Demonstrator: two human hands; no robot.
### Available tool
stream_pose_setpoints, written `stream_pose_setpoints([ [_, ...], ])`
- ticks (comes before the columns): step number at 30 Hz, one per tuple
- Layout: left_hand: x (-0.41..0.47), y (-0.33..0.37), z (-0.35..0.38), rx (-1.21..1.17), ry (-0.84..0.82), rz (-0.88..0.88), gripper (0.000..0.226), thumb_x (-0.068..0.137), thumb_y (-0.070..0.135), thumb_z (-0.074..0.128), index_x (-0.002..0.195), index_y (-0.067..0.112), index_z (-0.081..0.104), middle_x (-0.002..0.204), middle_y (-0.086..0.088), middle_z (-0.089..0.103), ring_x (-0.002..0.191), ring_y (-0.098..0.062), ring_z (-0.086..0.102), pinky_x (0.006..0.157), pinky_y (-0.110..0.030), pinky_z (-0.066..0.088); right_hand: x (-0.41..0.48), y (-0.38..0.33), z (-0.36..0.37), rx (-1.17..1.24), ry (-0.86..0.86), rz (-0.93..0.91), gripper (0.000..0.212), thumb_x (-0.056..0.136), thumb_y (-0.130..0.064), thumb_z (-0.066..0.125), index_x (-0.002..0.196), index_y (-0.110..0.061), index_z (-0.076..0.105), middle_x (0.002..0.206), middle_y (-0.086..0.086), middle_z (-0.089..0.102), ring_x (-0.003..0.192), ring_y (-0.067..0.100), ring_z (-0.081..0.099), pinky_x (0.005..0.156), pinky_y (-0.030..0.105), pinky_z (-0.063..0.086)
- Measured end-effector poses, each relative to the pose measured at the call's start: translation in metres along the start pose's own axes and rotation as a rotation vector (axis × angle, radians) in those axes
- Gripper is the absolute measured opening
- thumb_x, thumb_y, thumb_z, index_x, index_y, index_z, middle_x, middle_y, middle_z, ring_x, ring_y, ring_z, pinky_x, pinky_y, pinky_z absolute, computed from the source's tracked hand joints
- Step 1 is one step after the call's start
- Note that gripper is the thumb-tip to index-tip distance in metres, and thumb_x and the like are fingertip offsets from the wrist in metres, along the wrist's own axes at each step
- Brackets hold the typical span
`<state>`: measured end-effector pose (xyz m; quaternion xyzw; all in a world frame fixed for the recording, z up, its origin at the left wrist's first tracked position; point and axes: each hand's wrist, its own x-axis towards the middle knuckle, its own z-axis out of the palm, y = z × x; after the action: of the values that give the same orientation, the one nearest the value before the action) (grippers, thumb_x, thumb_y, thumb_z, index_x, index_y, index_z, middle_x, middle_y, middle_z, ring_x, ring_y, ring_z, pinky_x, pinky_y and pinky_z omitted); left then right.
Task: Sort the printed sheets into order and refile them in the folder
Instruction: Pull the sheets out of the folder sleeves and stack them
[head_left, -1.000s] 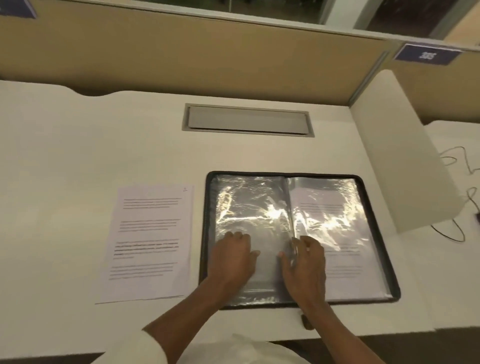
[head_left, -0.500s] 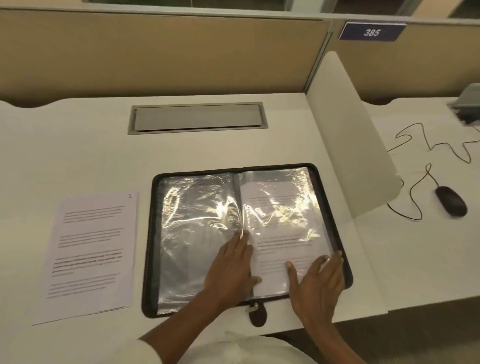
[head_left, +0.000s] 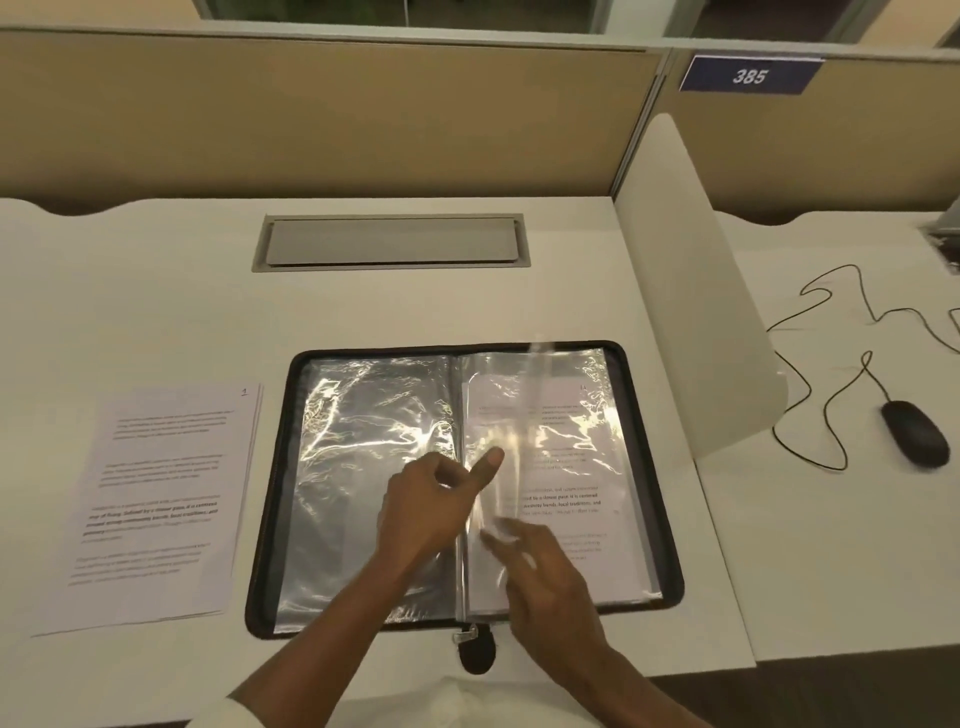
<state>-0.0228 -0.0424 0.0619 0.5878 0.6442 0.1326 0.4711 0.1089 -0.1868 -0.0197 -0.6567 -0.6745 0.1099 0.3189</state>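
A black zip folder (head_left: 270, 519) lies open on the white desk, its clear sleeves shining. One clear sleeve (head_left: 524, 415) stands lifted over the spine, blurred by motion. My left hand (head_left: 431, 514) is at the spine with fingers curled and the thumb stretched up against that sleeve. My right hand (head_left: 545, 571) reaches in from the lower right, its blurred fingers touching the sleeve's lower part. A printed sheet (head_left: 571, 467) shows inside the right-hand sleeve. A loose stack of printed sheets (head_left: 156, 493), marked 1 on top, lies left of the folder.
A metal cable hatch (head_left: 389, 241) is set into the desk behind the folder. A white divider panel (head_left: 691, 322) stands to the right. Beyond it lie a black mouse (head_left: 914, 431) and its cable (head_left: 831, 374).
The right hand left the folder's lower right edge and came to the spine, bringing a sleeve up with it. The left hand lifted off the page and curled. The view has shifted slightly.
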Motion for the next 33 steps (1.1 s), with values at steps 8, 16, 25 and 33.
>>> stream_pose_setpoints([
  [8,0.004,-0.004,-0.033,-0.017,0.111,-0.050,0.021,0.088,0.029,0.086,0.069,0.024,0.078,0.070,0.010,0.077,0.070,-0.009,0.074,0.078,-0.037,0.061,0.028,-0.028,-0.012,0.270,-0.108,-0.257,0.021,0.105,-0.025,0.067,0.123,-0.016,0.069,0.142,0.005,0.062,0.117,0.015,0.064,0.082,0.030,0.060],
  [16,0.023,-0.057,-0.097,0.127,0.281,-0.235,0.025,0.084,0.040,0.086,0.067,0.024,0.077,0.070,0.003,0.076,0.074,-0.024,0.075,0.082,-0.046,0.062,0.087,0.027,-0.033,0.359,0.056,0.198,0.019,0.101,-0.031,0.071,0.113,-0.018,0.064,0.111,-0.011,0.066,0.093,0.007,0.069,0.071,0.031,0.062],
  [25,0.032,-0.070,-0.078,0.541,0.366,-0.368,0.023,0.092,0.036,0.076,0.095,0.015,0.068,0.082,-0.004,0.065,0.073,-0.026,0.061,0.069,-0.036,0.048,0.138,0.147,-0.033,-0.190,0.045,0.433,0.061,0.091,-0.042,0.078,0.137,-0.010,0.056,0.137,0.012,0.054,0.126,0.030,0.049,0.095,0.052,0.055],
  [33,0.045,-0.064,-0.021,0.888,0.383,-0.043,0.089,0.095,0.051,0.066,0.158,-0.001,0.032,0.164,-0.030,0.032,0.153,-0.047,0.032,0.125,-0.058,0.030,0.161,0.170,-0.035,-0.360,-0.100,0.407,0.083,0.088,-0.073,0.061,0.132,-0.003,0.059,0.143,0.015,0.049,0.125,0.033,0.041,0.094,0.048,0.054],
])
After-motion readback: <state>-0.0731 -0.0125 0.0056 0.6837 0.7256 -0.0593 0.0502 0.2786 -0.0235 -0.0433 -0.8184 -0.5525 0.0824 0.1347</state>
